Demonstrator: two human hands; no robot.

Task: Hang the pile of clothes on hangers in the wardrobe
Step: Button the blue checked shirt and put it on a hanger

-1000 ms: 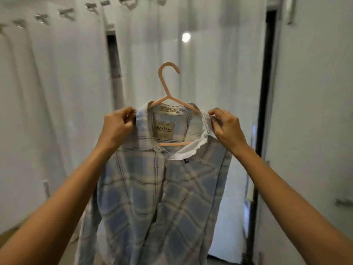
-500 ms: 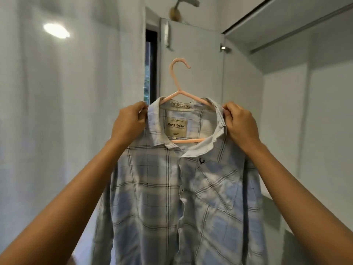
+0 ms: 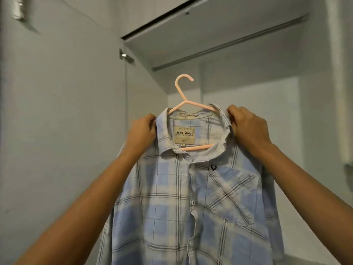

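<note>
Curtain gone, open wardrobe (image 3: 248,115) ahead — its rail (image 3: 229,42) now crosses the upper right. Left grip (image 3: 142,131) and right grip (image 3: 248,129) each clamp a shoulder of the plaid shirt (image 3: 172,197) at centre frame, pink hanger (image 3: 185,101) hook free — hooking comes next

I count one shirt (image 3: 172,197) and one pink hanger (image 3: 179,87). I see two hands: one left hand (image 3: 141,133) and one right hand (image 3: 248,129). On the shirt I count one pocket (image 3: 235,196), one small button (image 3: 192,202) and one big tag (image 3: 184,135). There is one wardrobe (image 3: 248,96), with one rail (image 3: 229,42) and one metal hinge (image 3: 124,55).
</note>
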